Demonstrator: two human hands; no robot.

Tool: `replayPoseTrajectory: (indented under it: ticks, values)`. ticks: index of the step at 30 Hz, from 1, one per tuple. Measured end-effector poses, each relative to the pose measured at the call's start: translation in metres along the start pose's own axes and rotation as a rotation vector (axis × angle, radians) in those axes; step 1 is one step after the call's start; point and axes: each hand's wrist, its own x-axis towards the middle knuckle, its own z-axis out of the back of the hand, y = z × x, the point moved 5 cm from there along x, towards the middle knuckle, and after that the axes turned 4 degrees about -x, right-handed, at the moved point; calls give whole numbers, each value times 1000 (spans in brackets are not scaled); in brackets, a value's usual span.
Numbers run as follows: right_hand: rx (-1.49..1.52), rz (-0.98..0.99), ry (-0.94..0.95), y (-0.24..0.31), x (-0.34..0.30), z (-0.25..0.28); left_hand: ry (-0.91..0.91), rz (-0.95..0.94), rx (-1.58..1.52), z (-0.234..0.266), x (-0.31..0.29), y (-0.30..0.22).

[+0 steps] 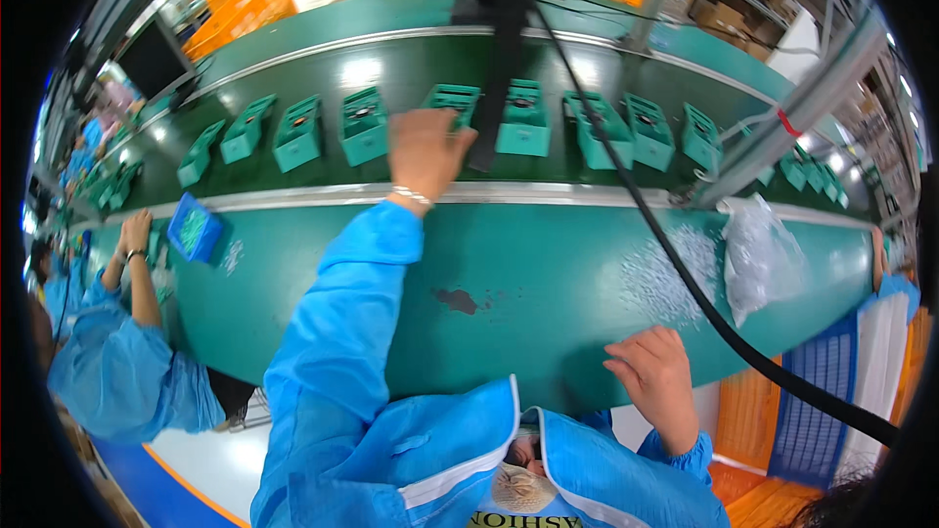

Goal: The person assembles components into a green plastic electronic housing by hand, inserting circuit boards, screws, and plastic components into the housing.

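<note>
My left hand reaches out over the dark green belt to a teal-green plastic case. Its fingers bend down at the case's near side; the fingertips, and whatever they may hold, are hidden behind the hand. The thumb sticks out to the right. Nearer to me, my right hand hovers by the front edge of the green worktable. Its fingers are curled toward the thumb, and anything between them is too small to make out. Small whitish pieces lie scattered beyond that hand, beside a clear plastic bag.
Similar open cases stand in a row along the belt. A dark post and a black cable cross the view. A blue bin holds green pieces at left, near a co-worker's hands. A metal pole rises at right.
</note>
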Motion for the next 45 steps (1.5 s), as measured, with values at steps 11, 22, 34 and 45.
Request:
replayPoseTrajectory:
  ticks: [11,22,34,45]
  values:
    - [-137,-102,-273,-61,9,-12,263,353,303,46,-37,141]
    - [-236,-36,-239,-63,29,-43,139,161,-58,163,-101,20]
    - [-180,5,-228,-37,44,-50,495,-119,-505,211,-183,-104]
    - [427,79,1,54,96,-116,541,-205,-529,212,-186,-109]
